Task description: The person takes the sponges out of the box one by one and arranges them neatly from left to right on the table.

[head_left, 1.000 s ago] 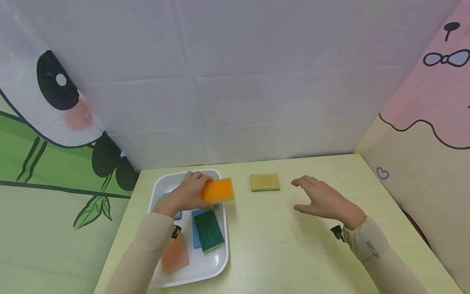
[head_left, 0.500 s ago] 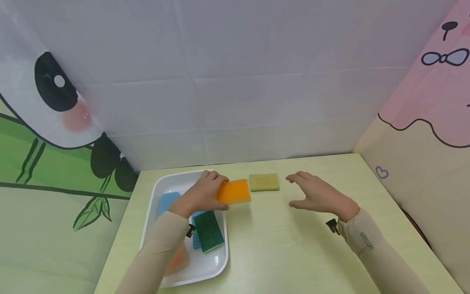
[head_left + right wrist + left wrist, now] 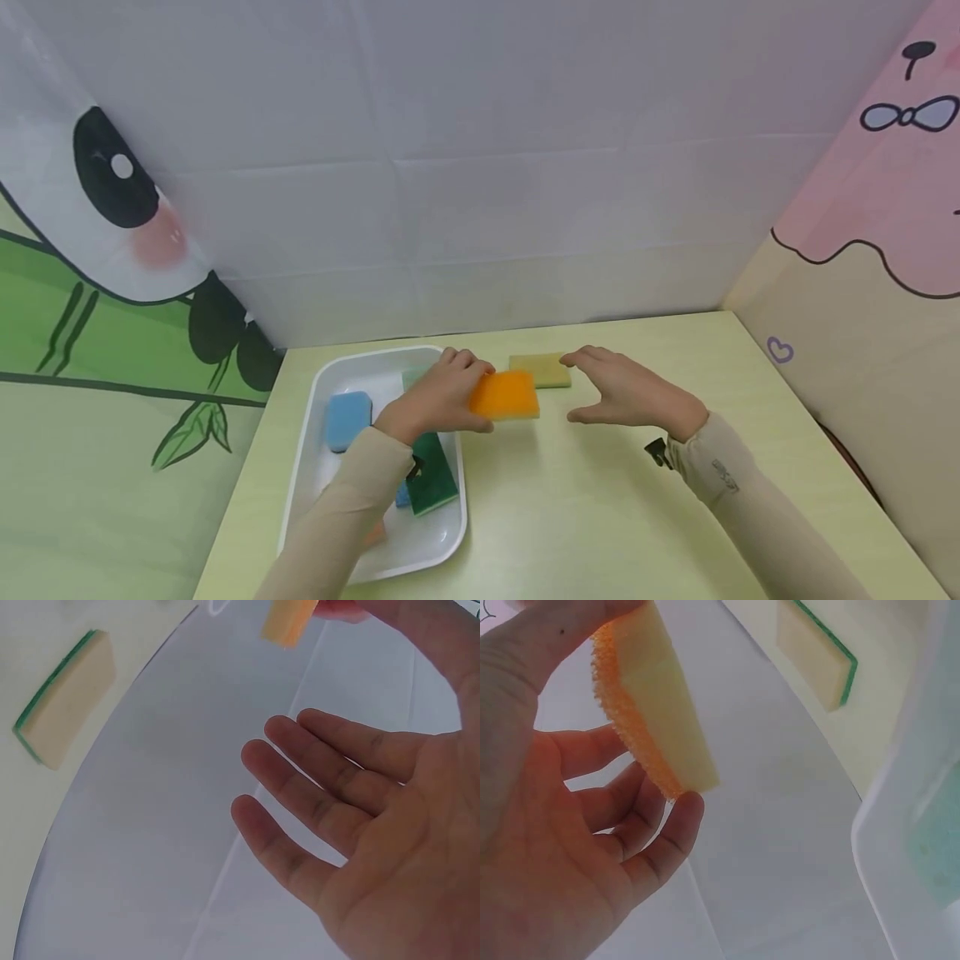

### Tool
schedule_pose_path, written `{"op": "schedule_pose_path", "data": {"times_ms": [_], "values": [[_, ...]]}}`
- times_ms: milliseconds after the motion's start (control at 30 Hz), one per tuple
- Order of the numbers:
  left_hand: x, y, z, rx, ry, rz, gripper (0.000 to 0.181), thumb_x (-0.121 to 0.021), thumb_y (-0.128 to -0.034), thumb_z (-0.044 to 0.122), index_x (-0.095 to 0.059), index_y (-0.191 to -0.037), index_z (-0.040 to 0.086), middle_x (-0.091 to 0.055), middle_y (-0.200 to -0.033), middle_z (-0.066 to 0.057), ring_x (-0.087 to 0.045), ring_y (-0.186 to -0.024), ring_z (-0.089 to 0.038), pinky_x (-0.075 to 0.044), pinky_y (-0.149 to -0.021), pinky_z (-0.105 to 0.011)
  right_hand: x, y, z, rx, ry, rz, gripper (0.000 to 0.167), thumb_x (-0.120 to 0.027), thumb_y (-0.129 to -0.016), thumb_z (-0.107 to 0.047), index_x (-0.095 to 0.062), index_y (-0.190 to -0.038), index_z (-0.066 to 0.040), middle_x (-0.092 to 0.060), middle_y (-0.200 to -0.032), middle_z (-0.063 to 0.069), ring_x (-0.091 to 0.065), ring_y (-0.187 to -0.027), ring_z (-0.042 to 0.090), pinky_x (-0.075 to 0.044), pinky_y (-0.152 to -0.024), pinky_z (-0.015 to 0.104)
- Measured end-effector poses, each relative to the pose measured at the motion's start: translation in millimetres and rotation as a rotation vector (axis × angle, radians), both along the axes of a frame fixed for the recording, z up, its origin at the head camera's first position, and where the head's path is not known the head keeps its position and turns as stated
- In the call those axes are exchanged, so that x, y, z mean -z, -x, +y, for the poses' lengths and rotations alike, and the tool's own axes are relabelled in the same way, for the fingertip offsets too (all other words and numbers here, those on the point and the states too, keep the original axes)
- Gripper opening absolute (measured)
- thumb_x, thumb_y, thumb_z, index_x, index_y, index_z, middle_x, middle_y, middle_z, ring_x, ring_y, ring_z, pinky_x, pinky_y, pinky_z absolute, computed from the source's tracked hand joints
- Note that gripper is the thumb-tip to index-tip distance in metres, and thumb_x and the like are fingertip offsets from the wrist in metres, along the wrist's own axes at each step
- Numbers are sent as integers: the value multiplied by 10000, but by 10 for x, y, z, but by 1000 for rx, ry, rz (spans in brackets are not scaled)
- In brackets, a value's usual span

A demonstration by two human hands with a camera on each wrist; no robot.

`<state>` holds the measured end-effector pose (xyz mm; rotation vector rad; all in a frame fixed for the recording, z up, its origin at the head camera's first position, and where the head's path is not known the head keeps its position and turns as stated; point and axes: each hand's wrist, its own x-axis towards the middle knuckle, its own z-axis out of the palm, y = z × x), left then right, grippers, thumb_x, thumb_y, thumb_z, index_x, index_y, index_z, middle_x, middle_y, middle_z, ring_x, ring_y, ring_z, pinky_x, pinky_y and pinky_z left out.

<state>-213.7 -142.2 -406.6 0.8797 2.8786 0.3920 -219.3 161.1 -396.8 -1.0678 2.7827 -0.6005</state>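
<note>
"Where is the orange sponge (image 3: 508,396)?"

"In the air above the desk (image 3: 540,517), just right of the white tray (image 3: 382,375). The left hand (image 3: 441,395) has it by the left part, thumb on the near side, fingers on the far side."

"So that grip is grasping it. And the other?"

"The right hand (image 3: 628,387) holds nothing. Its grip is released, the thumb well apart from the fingers, and it hangs near the sponge without touching."

"Which way does the sponge lie from it?"

"To the left. I'd judge that to be the relation that counts: the sponge's free end faces the gap between the right thumb and fingers. Its long axis seems to run left to right (the left hand covers one end, so I can't be sure)."

"Which hand is nearer?"

"The left, being in contact; the right is just across a gap."

"Anything close by?"

"A yellow sponge (image 3: 547,367) lies flat on the desk, on the far side of the orange one. A blue sponge (image 3: 348,419) and a dark green sponge (image 3: 437,479) lie in the tray."
</note>
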Motion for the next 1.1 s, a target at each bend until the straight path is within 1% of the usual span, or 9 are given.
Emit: {"op": "schedule_pose_path", "data": {"times_ms": [233,400,467,567,667,833,967,1100], "values": [[8,-2,170,10,4,-14,710,-857,-763,400,-568,-1331,86,-524,-1207,-57,-414,-1072,-232,-448,-918,-362,14,22,-111,-13,-11,-51,807,-822,-819,-418,-479,-1436,-25,-523,-1391,101,-543,-1209,277,-453,-1003,460],[2,-5,240,20,46,17,724,-847,-762,441,-565,-1335,100,-528,-1217,-52,-422,-1068,-228,-457,-914,-355,30,38,-156,-26,-17,-45,854,-822,-802,-468,-471,-1446,-31,-519,-1398,95,-540,-1212,268,-454,-1004,451],[-1,-7,268,28,52,25,727,-844,-761,451,-568,-1333,98,-529,-1215,-51,-422,-1066,-225,-458,-909,-345,39,40,-174,-35,-17,-43,861,-819,-797,-491,-476,-1442,-36,-526,-1389,92,-552,-1187,255,-466,-989,441],[-8,-14,316,33,42,20,720,-847,-760,436,-571,-1327,89,-531,-1210,-55,-421,-1066,-226,-457,-906,-343,61,40,-205,-57,-13,-40,839,-820,-799,-486,-494,-1421,-26,-546,-1349,87,-577,-1104,228,-498,-935,409],[-13,-17,360,35,49,23,719,-847,-762,436,-570,-1327,89,-531,-1205,-52,-419,-1065,-222,-454,-910,-335,78,38,-238,-76,-17,-24,808,-824,-802,-466,-513,-1395,-15,-562,-1297,76,-575,-1020,195,-512,-881,366],[-25,-23,392,43,59,35,722,-844,-764,453,-570,-1326,91,-531,-1195,-51,-421,-1057,-222,-460,-903,-325,92,40,-256,-92,-25,29,757,-839,-794,-423,-548,-1350,0,-577,-1227,61,-553,-955,173,-505,-842,340],[-13,-22,395,39,56,24,728,-840,-765,459,-565,-1331,93,-524,-1182,-47,-415,-1045,-216,-464,-887,-315,119,48,-252,-93,-24,67,696,-844,-787,-409,-582,-1304,-25,-591,-1183,35,-541,-910,158,-501,-813,331],[-1,-25,387,42,57,37,748,-835,-763,480,-555,-1333,86,-516,-1198,-58,-414,-1051,-224,-463,-887,-318,151,59,-235,-81,-9,85,676,-845,-779,-412,-595,-1287,-43,-599,-1168,11,-539,-944,156,-457,-877,404]]}}
